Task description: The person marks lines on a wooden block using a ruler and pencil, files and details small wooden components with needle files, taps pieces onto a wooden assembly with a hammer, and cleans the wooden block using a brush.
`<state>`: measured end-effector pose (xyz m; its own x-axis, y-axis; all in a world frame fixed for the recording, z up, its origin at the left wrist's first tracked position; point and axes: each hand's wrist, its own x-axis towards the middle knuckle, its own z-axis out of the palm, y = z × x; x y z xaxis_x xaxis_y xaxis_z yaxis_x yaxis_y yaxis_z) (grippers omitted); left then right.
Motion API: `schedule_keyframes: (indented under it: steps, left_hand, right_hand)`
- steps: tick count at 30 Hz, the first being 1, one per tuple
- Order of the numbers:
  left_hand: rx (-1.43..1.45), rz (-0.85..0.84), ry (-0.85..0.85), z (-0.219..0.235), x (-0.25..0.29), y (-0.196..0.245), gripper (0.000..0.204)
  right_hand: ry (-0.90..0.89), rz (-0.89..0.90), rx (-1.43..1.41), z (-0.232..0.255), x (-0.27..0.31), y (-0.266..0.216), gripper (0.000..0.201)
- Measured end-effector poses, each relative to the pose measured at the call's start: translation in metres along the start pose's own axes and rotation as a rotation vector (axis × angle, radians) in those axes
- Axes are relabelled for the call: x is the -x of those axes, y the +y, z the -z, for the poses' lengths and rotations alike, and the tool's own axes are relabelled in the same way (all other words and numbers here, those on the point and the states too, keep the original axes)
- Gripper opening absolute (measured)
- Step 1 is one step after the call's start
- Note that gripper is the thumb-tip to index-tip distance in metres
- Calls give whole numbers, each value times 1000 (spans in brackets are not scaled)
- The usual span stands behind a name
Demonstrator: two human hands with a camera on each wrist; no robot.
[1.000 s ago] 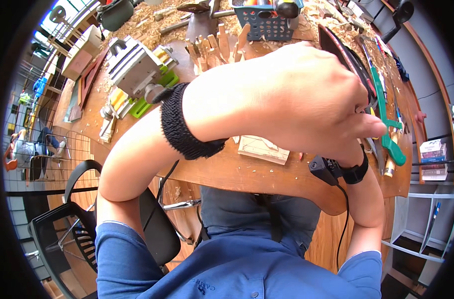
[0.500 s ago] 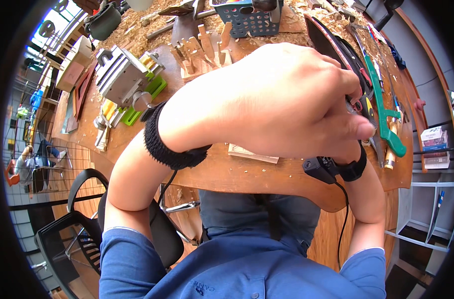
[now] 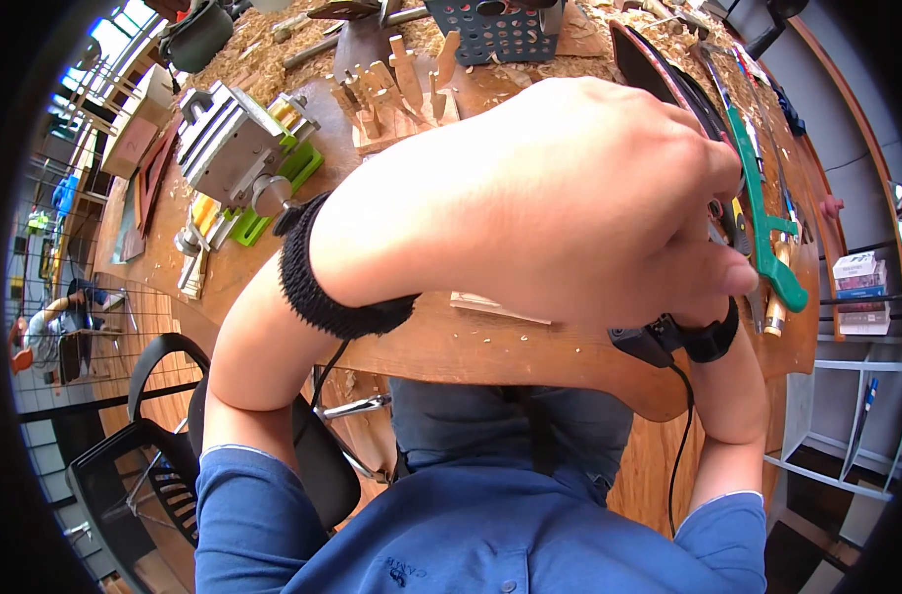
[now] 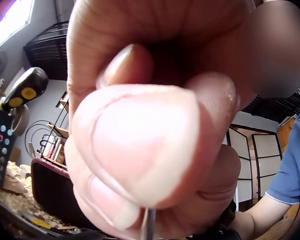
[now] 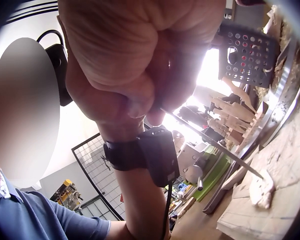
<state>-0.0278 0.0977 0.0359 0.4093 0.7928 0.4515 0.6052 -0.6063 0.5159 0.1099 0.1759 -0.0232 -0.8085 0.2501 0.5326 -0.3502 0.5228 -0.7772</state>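
In the head view my left hand (image 3: 579,198) reaches across in front of my body, knuckles up, and covers most of my right hand. Its curled thumb and fingers fill the left wrist view, with a thin metal shaft (image 4: 148,225) showing just under the thumb. The right wrist view has my right hand (image 5: 135,55) close up, fingers curled round the same tool together with the left. From between the hands the slim metal rod (image 5: 215,142) slants down to a small pale wood piece (image 5: 261,192) on a flat wooden board (image 5: 245,220). The tool's handle is hidden.
A metal vise (image 3: 233,148) with green parts stands left on the workbench (image 3: 441,356). Behind are a wooden rack of tools (image 3: 401,114), a perforated basket (image 3: 495,35) and wood shavings. A green-handled saw (image 3: 767,228) lies right of the hands.
The head view has shifted, and the board is now covered except for its front edge. My left hand moves slightly right in the last half second. Both hands stay together.
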Motion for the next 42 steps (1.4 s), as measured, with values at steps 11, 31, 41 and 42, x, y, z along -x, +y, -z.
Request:
schedule_keyframes:
  steps: [11, 31, 41, 42]
  left_hand:
    - [293, 261, 71, 7, -8, 17, 46]
    - [1096, 430, 227, -17, 79, -14, 63]
    - [780, 438, -261, 29, 57, -32, 35]
    - [836, 478, -225, 33, 53, -31, 34]
  right_hand:
    - [10, 56, -53, -1, 1, -9, 14]
    - [-117, 125, 399, 14, -21, -43, 23]
    - [-528, 163, 722, 18, -44, -69, 17]
    - [-579, 152, 809, 16, -48, -75, 13]
